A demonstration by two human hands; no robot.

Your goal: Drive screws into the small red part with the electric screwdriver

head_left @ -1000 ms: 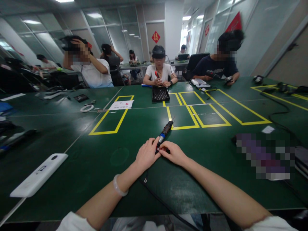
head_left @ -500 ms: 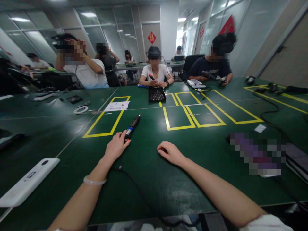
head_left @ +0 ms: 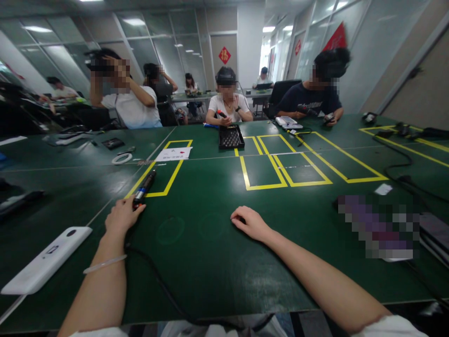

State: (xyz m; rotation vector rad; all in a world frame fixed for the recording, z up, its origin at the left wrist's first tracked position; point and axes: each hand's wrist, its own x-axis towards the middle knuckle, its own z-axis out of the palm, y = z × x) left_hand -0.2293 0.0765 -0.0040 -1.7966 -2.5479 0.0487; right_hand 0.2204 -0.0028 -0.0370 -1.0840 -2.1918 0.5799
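My left hand (head_left: 121,216) is closed round the near end of a black and blue electric screwdriver (head_left: 144,186), which lies on the green table (head_left: 210,252) pointing away from me across a yellow tape line. Its black cable (head_left: 164,290) trails back under my left arm toward the table's near edge. My right hand (head_left: 249,222) rests palm down on the table to the right, fingers loosely curled, with nothing visible in it.
A white flat device (head_left: 45,260) lies at the near left. Yellow taped rectangles (head_left: 280,164) mark the table's middle; a black tray (head_left: 230,137) and a white paper (head_left: 174,153) lie beyond. Several people sit along the far side. Cables (head_left: 403,173) run at the right.
My left hand has slid the screwdriver leftward across the table, away from my right hand. The right hand let go of it and has stayed in place.
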